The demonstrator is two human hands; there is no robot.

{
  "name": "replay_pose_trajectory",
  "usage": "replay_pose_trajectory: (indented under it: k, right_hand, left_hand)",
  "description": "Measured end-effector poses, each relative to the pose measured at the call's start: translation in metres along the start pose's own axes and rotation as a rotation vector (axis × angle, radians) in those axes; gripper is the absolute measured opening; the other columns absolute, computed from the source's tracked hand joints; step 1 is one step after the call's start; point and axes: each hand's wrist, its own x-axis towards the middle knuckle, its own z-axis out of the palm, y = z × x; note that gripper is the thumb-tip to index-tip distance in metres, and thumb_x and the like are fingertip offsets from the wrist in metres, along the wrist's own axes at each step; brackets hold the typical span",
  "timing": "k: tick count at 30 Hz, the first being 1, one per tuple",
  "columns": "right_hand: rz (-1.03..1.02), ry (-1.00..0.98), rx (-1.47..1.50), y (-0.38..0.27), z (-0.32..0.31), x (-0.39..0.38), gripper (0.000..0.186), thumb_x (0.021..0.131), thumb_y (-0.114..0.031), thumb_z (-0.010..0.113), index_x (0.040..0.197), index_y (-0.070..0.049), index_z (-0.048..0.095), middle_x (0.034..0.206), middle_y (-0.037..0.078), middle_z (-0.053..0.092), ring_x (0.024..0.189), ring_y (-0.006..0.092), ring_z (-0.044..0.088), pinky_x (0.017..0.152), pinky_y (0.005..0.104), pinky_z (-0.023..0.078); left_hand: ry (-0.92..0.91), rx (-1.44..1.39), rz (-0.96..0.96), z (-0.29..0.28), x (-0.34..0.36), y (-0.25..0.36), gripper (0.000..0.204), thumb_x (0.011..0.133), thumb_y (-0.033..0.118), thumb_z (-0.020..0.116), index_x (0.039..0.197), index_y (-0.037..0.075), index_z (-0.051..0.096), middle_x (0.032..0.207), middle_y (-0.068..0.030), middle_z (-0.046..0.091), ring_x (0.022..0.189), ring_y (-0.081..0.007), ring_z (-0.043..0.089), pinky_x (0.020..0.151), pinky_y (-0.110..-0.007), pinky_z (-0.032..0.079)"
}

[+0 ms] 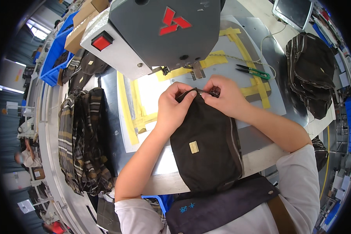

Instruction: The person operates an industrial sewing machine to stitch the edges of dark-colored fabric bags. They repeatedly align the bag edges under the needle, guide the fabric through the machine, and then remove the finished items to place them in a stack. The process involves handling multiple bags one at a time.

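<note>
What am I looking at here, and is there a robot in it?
No robot: this is one person working with bare hands. The only picture comes from a camera on that person's head, looking down; its wide lens bends straight edges. The left hand and right hand pinch the far edge of a dark cloth piece with a zip. Beyond them stands what looks like a sewing machine. On the table are yellow tape and green-handled snips. Plaid cloth hangs at the left; more dark cloth is piled at the right.
</note>
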Motion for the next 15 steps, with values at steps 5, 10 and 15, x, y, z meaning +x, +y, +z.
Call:
replay_pose_trajectory:
  k: [5, 10, 15]
  right_hand:
    - [-0.059, 0.007, -0.190, 0.004, -0.010, 0.008, 0.018, 0.080, -0.018, 0.070, 0.086, -0.002, 0.066, 0.083, 0.010, 0.062, 0.075, 0.0215, 0.062, 0.067, 0.0328, 0.048]
    - [0.044, 0.021, -0.200, 0.004, -0.019, 0.019, 0.014, 0.082, -0.015, 0.069, 0.086, -0.001, 0.067, 0.079, 0.007, 0.062, 0.070, 0.0160, 0.058, 0.064, 0.0306, 0.046]
    - [0.046, 0.029, -0.311, 0.001, -0.019, 0.031, 0.015, 0.081, -0.016, 0.069, 0.086, -0.004, 0.063, 0.071, 0.007, 0.060, 0.066, 0.0189, 0.059, 0.063, 0.0330, 0.046]
  left_hand:
    - [-0.017, 0.191, -0.025, -0.002, 0.009, 0.005, 0.012, 0.082, 0.010, 0.069, 0.086, 0.000, 0.063, 0.074, -0.0034, 0.062, 0.069, -0.0105, 0.056, 0.065, -0.025, 0.046]
    - [0.038, 0.348, -0.004, 0.006, 0.021, 0.012, 0.015, 0.077, 0.013, 0.071, 0.085, 0.001, 0.066, 0.073, -0.0081, 0.063, 0.067, -0.0185, 0.058, 0.066, -0.030, 0.047]
    - [0.083, 0.522, 0.130, 0.009, 0.033, 0.003, 0.014, 0.071, 0.012, 0.072, 0.078, 0.000, 0.067, 0.074, -0.0125, 0.064, 0.070, -0.0257, 0.061, 0.069, -0.036, 0.049]
